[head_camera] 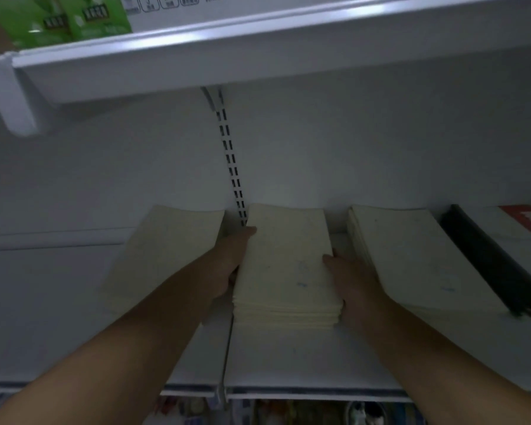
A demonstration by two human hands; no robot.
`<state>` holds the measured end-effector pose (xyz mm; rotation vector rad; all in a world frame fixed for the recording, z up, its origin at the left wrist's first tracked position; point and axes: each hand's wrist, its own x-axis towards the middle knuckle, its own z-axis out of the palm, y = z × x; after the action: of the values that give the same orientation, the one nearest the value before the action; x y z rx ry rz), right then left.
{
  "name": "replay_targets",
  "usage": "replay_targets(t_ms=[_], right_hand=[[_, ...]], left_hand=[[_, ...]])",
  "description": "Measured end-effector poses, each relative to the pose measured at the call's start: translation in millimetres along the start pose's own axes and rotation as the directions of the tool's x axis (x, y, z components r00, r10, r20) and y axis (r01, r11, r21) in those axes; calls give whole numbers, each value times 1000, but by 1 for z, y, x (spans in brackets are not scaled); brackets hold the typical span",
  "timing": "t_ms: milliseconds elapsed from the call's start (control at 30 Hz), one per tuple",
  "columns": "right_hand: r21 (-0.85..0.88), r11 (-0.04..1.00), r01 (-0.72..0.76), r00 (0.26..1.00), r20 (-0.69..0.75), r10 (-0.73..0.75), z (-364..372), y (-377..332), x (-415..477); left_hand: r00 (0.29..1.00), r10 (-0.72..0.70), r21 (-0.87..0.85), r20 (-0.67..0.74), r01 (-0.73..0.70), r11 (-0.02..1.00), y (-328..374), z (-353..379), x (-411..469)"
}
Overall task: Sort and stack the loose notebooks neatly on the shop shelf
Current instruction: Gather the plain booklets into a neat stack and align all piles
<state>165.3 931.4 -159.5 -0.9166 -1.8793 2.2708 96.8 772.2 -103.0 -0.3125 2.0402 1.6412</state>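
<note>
Dim light, shop shelf (pixel 288 357). Green packs (pixel 59 19) on the board above, far left.

Left stack (pixel 166 256) of cream notebooks lies flat and skewed, one corner toward the back wall.

Left hand (pixel 230 259) is in the gap beside it, fingers straight and flat against the left side of the middle stack (pixel 288 271).

Middle stack sits on the shelf between both hands. Its front edges are slightly ragged.

Right hand (pixel 350 280) is against the stack's right side, thumb at the top edge. The fingers are lost in the gap, so I cannot tell whether they curl.

Right stack (pixel 417 259) is just beside, and a black-edged pile (pixel 497 265) lies beyond it.

Handling, as I judge it: thin soft covers (likely floppy singly), and the stack is heavy enough to stay put. The covers probably slide over one another. Best squeezed low at both long sides, then tapped square.
</note>
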Motion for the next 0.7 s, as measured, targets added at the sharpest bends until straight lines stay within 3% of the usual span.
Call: replay_targets(t_ms=[233,400,467,567,700], right_hand=[[68,998,-14,997,71,9,6,0,-6],[-34,994,100,978,188,-92,-9,0,-30],[-140,973,185,952,271,-143,-23,6,-41],[-372,854,364,897,387,-214,-34,17,-54],[-490,722,488,867,366,-338,-28,35,-50]], left_hand=[[982,47,-21,183,-44,999,-5,-8,-15],[937,274,86,218,-298,951,-44,-16,-34],[945,287,280,157,-322,904,-68,-21,-40],[926,377,527,-29,-306,793,-90,-14,-48],[848,522,588,-92,-376,716,-100,-9,-49]])
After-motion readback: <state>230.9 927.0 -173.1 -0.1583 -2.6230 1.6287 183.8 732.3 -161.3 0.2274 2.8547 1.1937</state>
